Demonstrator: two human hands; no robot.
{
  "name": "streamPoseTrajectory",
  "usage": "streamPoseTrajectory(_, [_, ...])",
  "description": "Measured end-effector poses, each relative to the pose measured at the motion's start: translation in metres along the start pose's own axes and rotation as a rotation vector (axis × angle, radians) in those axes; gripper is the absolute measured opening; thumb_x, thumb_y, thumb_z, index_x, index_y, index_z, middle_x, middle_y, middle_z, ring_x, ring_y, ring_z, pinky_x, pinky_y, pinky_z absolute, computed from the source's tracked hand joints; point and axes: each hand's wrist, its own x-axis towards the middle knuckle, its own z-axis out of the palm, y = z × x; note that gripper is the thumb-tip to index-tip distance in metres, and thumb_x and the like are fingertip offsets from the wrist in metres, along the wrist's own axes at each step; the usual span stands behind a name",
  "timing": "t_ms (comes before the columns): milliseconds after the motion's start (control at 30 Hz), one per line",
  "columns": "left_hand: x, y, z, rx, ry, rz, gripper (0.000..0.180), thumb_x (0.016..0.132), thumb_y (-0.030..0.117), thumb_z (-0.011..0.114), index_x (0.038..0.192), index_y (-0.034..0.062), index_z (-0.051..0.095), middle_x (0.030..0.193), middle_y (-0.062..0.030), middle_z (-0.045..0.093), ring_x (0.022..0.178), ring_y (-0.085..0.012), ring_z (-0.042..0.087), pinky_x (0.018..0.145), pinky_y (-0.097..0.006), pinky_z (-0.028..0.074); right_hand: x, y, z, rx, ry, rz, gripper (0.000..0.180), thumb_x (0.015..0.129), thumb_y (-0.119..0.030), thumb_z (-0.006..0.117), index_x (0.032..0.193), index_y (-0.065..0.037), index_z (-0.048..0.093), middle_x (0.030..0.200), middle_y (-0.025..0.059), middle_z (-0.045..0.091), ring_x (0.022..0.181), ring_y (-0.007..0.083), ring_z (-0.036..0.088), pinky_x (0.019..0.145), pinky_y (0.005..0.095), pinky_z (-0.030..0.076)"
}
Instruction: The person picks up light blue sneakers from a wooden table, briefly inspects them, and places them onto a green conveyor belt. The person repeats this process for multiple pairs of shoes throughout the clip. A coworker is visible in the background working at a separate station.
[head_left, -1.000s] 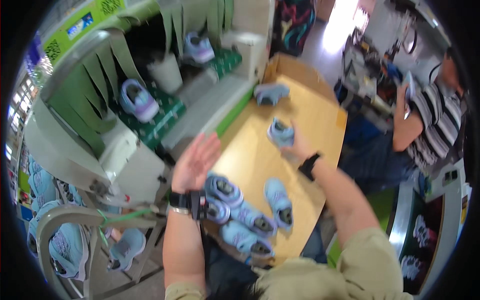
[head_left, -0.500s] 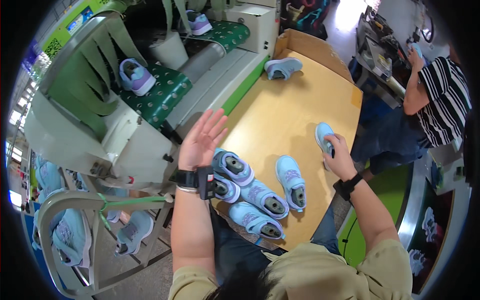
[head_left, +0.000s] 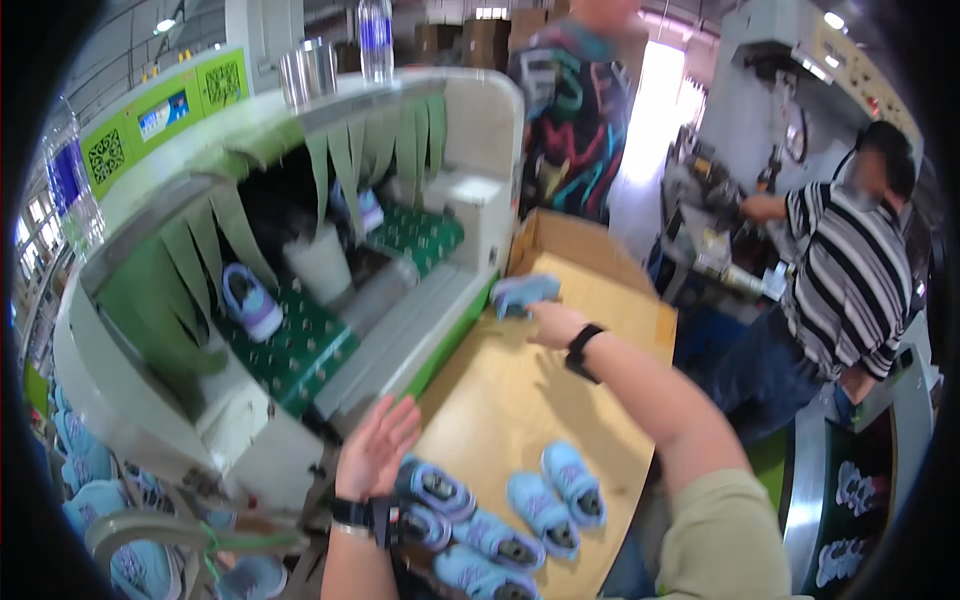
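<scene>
1. While the right hand (head_left: pixel 548 322) stretches to the far end of the wooden table (head_left: pixel 520 400), its fingers rest on a light blue shoe (head_left: pixel 522 292) lying there; whether they grip it, I cannot tell.
2. Nearer, the left hand (head_left: pixel 375 450) hangs open and empty, fingers spread, beside a cluster of blue shoes (head_left: pixel 500 510) at the table's near edge.
3. Left of the table, a lilac shoe (head_left: pixel 250 303) sits on the green conveyor belt (head_left: pixel 300 350).
4. A person in a striped shirt (head_left: pixel 850 280) stands at the right.

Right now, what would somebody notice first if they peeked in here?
Probably the little blue shoes bunched at the near end of the wooden table, beside the open left hand. Farther along, the right hand touches another blue shoe. On the left, a green belt carries a purple shoe from a curtained machine.
</scene>
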Motion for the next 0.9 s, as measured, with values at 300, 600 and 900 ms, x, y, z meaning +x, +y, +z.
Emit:
streamPoseTrajectory(300, [0.009,-0.006,-0.007,-0.095,-0.036,-0.05,0.051,0.1,0.025,0.048,0.146,0.007,0.037,0.144,-0.023,0.045,0.129,-0.0374,0.048,0.108,-0.05,0.039,0.119,0.011,0.087,0.294,0.275,0.389,0.063,0.083,-0.053,0.065,0.137,-0.025,0.05,0.156,0.0271,0.02,0.145,0.0469,0.011,0.116,0.0592,0.012])
streamPoseTrajectory(600, [0.008,-0.028,0.004,0.169,0.102,-0.129,0.063,0.102,0.037,0.047,0.15,0.0038,0.025,0.147,-0.0222,0.041,0.128,-0.035,0.049,0.106,-0.047,0.04,-0.035,-0.056,0.066,0.599,-0.012,-0.079,0.044,0.075,-0.04,0.073,0.112,-0.017,0.065,0.145,0.0287,0.034,0.132,0.0485,0.035,0.11,0.0507,0.033])
streamPoseTrajectory(900, [-0.014,-0.042,0.047,0.023,-0.057,-0.183,0.09,0.095,0.024,0.065,0.156,0.0154,-0.001,0.13,-0.0149,0.053,0.11,-0.0211,0.059,0.086,-0.033,0.052,-0.199,-0.168,-0.031,0.834,0.345,-0.654,0.076,0.081,-0.025,0.075,0.143,-0.006,0.035,0.152,0.0271,0.026,0.141,0.0423,0.028,0.113,0.0465,0.03])
